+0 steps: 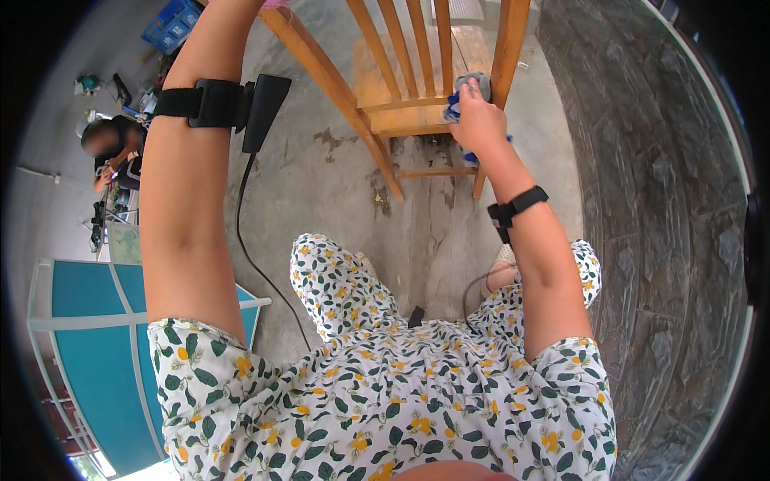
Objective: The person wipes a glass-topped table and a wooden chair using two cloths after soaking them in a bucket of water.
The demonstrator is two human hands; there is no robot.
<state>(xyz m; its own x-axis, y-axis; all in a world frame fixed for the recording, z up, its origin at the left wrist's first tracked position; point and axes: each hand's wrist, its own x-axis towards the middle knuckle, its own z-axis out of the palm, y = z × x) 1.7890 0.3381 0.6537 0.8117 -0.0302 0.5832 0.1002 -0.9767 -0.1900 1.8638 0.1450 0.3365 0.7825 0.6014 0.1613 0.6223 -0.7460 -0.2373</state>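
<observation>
A wooden chair (411, 127) with a slatted back stands in front of me, its back towards me. My right hand (481, 121) presses a grey and blue cloth (473, 83) where the lower back rail meets the right upright. Part of the cloth hangs below the rail, behind my wrist. My left arm stretches up past the top edge of the picture, so the left hand is out of view. A bit of pink material (277, 3) shows at the upper end of the chair's left upright (319, 66). Beyond the slats lies the wooden seat (385, 60).
A dark stone-patterned wall (649, 210) runs along the right. To the left are a teal panelled frame (96, 361), a blue crate (171, 27) and a seated person (123, 150). A black device (264, 114) is strapped to my left forearm, its cable (240, 222) hanging down.
</observation>
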